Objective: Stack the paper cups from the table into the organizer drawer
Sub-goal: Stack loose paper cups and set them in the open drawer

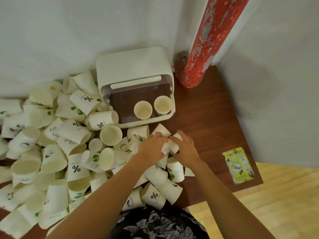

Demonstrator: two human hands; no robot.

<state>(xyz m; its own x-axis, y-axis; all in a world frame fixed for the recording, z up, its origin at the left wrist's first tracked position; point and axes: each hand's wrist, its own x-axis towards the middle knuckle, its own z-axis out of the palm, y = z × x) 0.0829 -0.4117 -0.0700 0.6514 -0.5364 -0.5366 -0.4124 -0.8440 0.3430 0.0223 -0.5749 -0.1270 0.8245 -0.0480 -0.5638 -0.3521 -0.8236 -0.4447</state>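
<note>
From the head camera, both hands meet just in front of the organizer drawer (146,116): the left hand (151,145) and right hand (185,147) each curl around white paper cups (173,145), seemingly nesting them. Better to line the rims up square before pushing, so nothing crumples. 2 cups (143,110) already stand upright in the open drawer; the heap of loose cups (57,152) sprawls over the wooden table (215,118) to the left. Several carry a "%" mark with "DAY" beside it; a yellow sticker (239,165) is unreadable.
</note>
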